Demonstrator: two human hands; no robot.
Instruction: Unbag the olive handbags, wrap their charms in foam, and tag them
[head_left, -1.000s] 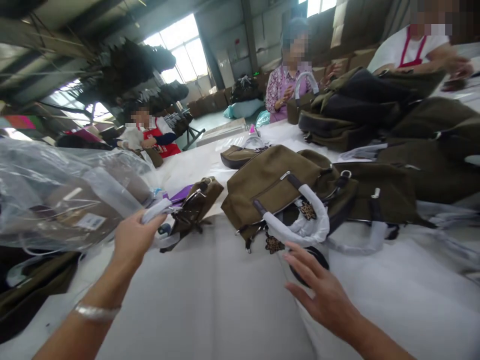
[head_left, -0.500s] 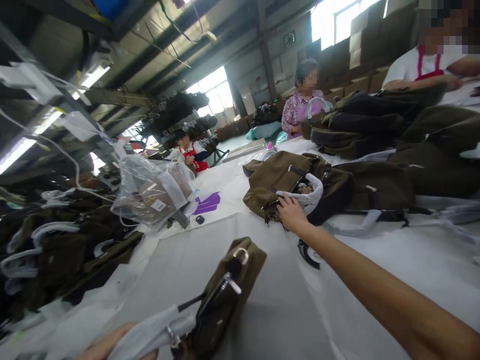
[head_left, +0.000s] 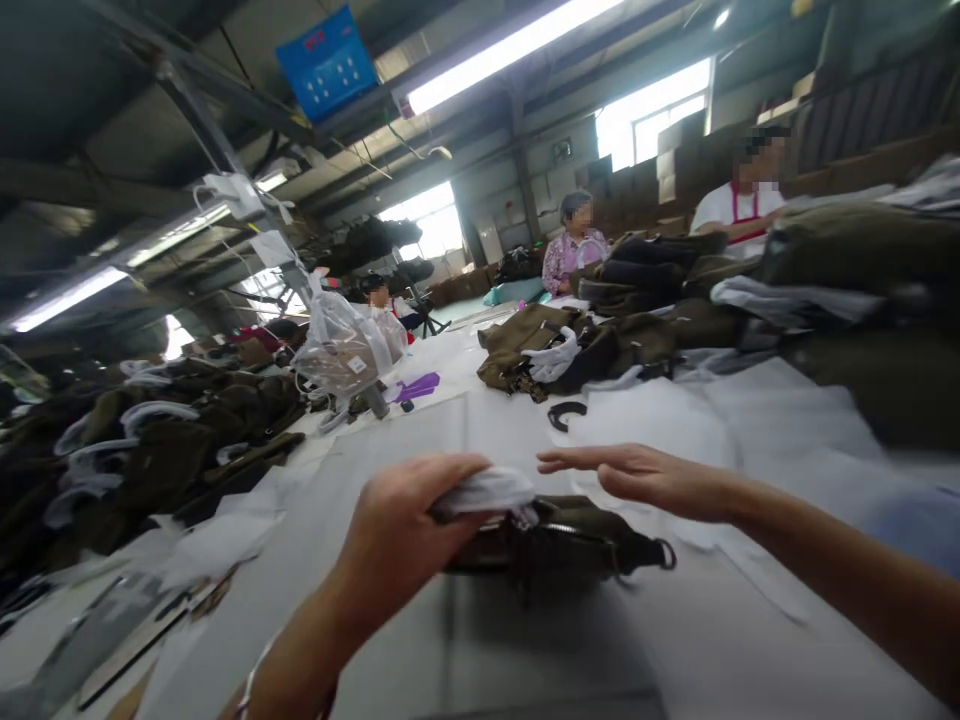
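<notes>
Since the earlier frame, the olive-brown bag (head_left: 589, 540) has moved between the left hand (head_left: 401, 520) and right hand (head_left: 660, 482), toward the near edge of the tabletop (head_left: 540, 660). I see its silvery zip (head_left: 574, 530), end ring (head_left: 667, 554) and white-wrapped handle (head_left: 495, 490). Left fingers curl around the handle; right fingers stretch flat, holding nothing.

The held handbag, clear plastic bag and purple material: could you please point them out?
Handbag (head_left: 566, 555), head view: dark panel by zipper.
Clear plastic bag (head_left: 337, 335), head view: near middle.
Purple material (head_left: 418, 386), head view: top face.
</notes>
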